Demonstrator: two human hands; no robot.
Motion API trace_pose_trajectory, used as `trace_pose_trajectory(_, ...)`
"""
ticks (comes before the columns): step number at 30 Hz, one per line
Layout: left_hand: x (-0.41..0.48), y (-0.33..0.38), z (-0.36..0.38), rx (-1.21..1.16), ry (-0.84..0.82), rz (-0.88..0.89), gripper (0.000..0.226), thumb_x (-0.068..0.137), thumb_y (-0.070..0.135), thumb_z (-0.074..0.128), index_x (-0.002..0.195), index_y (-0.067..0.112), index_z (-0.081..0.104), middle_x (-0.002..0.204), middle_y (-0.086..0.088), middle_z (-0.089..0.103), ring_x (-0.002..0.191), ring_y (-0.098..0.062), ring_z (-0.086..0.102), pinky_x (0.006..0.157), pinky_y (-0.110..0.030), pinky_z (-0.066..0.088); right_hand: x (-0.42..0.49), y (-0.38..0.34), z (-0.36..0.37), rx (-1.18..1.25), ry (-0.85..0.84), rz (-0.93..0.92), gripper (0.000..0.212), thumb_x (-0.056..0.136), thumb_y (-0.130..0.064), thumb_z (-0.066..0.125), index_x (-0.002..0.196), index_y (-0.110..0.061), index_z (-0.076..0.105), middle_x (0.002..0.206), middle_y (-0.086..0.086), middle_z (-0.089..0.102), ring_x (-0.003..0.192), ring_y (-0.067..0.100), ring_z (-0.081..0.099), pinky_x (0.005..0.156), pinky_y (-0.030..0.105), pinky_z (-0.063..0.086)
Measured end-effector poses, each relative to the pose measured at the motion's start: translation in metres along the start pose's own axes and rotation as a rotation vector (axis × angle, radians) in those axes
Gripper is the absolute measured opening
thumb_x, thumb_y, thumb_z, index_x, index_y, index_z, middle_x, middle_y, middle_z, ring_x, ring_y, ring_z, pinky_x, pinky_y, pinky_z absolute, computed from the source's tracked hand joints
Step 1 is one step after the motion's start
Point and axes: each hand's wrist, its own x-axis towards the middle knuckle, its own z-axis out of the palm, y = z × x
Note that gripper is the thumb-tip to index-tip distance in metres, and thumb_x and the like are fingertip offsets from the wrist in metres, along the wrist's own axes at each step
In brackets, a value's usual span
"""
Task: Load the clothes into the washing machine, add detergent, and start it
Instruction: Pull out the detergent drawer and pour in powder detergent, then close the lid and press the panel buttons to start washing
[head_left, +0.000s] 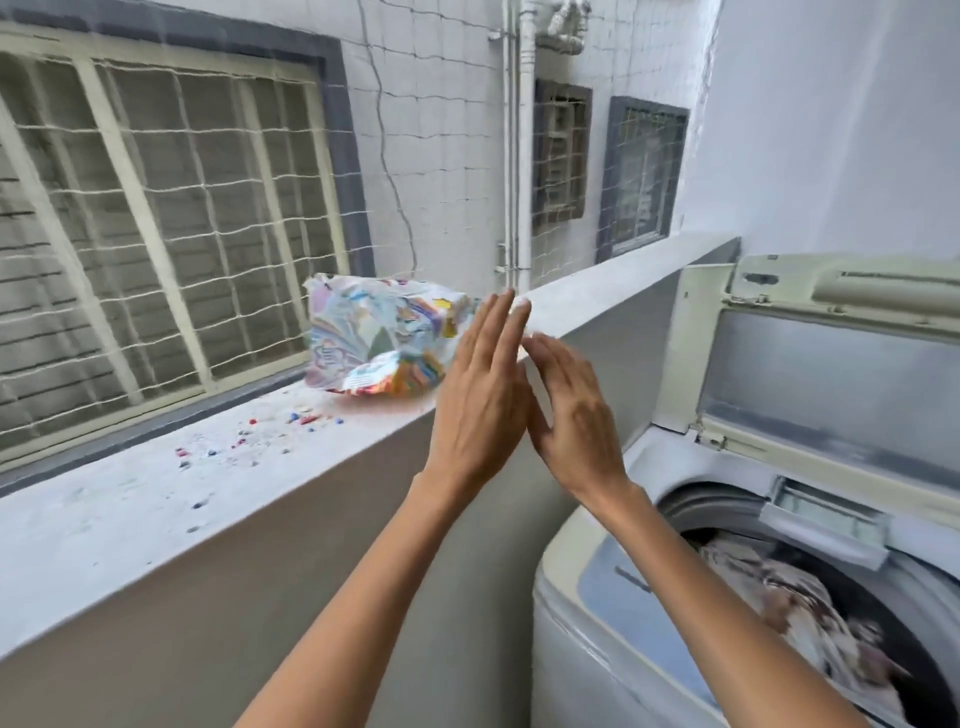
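Observation:
A crumpled, colourful detergent bag lies on its side on the concrete ledge, its torn end to the left. My left hand is flat with fingers straight, just right of the bag, holding nothing. Palm to palm against it is my right hand, also empty. The top-loading washing machine stands at the lower right with its lid raised. Patterned brown and white clothes fill the drum.
Spilled white powder and small red and blue granules dot the ledge left of the bag. A rope net covers the opening beyond the ledge, with barred windows behind. A white wall rises behind the machine.

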Motion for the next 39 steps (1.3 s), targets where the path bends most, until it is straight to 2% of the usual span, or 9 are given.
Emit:
trace_pose_trajectory(4,-0.006,0.019,0.049,-0.045,-0.111,0.07,0.06,0.084,-0.001,0.049,0.14,0.004,0.029,0.148,-0.021,0.034,0.139,-0.03,0.028,0.116,-0.033,0.018,-0.02,0.046,-0.034,-0.177,-0.016,0.07,0.045,0.093,-0.023,0.044,0.133,-0.003,0.046,0.137,0.017,0.049,0.129,0.027,0.039,0.111,0.027,0.02)
trace_pose_trajectory(11,-0.021,0.066,0.147,-0.189,-0.298,0.204,0.054,0.09,0.013,0.045,0.141,0.006,0.027,0.147,-0.019,0.037,0.137,-0.027,0.028,0.112,-0.037,0.024,-0.072,0.128,-0.097,-0.379,-0.028,0.243,0.043,0.093,-0.024,0.042,0.131,-0.004,0.049,0.136,0.014,0.051,0.129,0.021,0.036,0.111,0.03,0.024)
trace_pose_trajectory(17,-0.052,0.097,0.238,-0.267,-0.514,0.33,0.052,0.09,0.018,0.041,0.14,0.004,0.033,0.146,-0.019,0.038,0.136,-0.027,0.029,0.112,-0.036,0.021,-0.134,0.2,-0.132,-0.511,-0.11,0.396,0.042,0.094,-0.026,0.038,0.127,-0.005,0.052,0.131,0.014,0.055,0.126,0.021,0.039,0.11,0.03,0.026)
trace_pose_trajectory(20,-0.076,0.108,0.275,-0.253,-0.614,0.353,0.053,0.093,0.026,0.037,0.143,0.011,0.028,0.149,-0.015,0.035,0.138,-0.025,0.03,0.112,-0.035,0.02,-0.168,0.229,-0.145,-0.557,-0.181,0.469,0.045,0.099,-0.032,0.026,0.125,-0.007,0.053,0.129,0.013,0.057,0.124,0.019,0.039,0.108,0.03,0.025)
trace_pose_trajectory(23,-0.103,0.112,0.308,-0.22,-0.735,0.42,0.057,0.094,0.03,0.035,0.148,0.014,0.024,0.15,-0.011,0.035,0.138,-0.023,0.033,0.11,-0.037,0.022,-0.2,0.252,-0.154,-0.585,-0.244,0.562,0.052,0.1,-0.036,0.02,0.121,-0.006,0.057,0.123,0.012,0.06,0.119,0.02,0.044,0.103,0.029,0.031)
trace_pose_trajectory(27,-0.131,0.11,0.337,-0.167,-0.866,0.467,0.053,0.101,0.036,0.013,0.15,0.015,0.009,0.151,-0.005,0.033,0.141,-0.019,0.024,0.112,-0.036,0.013,-0.227,0.27,-0.162,-0.636,-0.306,0.68,0.045,0.093,-0.032,0.031,0.116,-0.009,0.063,0.116,0.006,0.064,0.109,0.023,0.06,0.091,0.031,0.048)
trace_pose_trajectory(33,-0.156,0.11,0.368,-0.133,-0.961,0.455,0.055,0.1,0.038,0.014,0.149,0.014,0.015,0.155,-0.002,0.02,0.144,-0.02,0.012,0.112,-0.039,0.007,-0.256,0.29,-0.157,-0.651,-0.462,0.707,0.07,0.101,-0.038,0.004,0.116,-0.008,0.064,0.116,0.006,0.066,0.108,0.021,0.063,0.091,0.036,0.051)
trace_pose_trajectory(36,-0.161,0.112,0.38,-0.119,-0.963,0.416,0.056,0.1,0.04,0.008,0.149,0.014,0.015,0.158,-0.004,0.011,0.144,-0.019,0.004,0.112,-0.04,0.006,-0.264,0.297,-0.151,-0.64,-0.567,0.731,0.061,0.1,-0.033,0.01,0.123,-0.007,0.06,0.126,0.008,0.061,0.118,0.022,0.058,0.097,0.036,0.048)
trace_pose_trajectory(39,-0.164,0.111,0.391,-0.127,-0.951,0.375,0.057,0.1,0.041,0.008,0.15,0.014,0.012,0.158,-0.005,0.007,0.145,-0.02,0.003,0.111,-0.042,0.007,-0.268,0.303,-0.147,-0.673,-0.639,0.725,0.057,0.1,-0.034,0.006,0.135,-0.01,0.045,0.142,0.007,0.047,0.133,0.02,0.04,0.108,0.035,0.028)
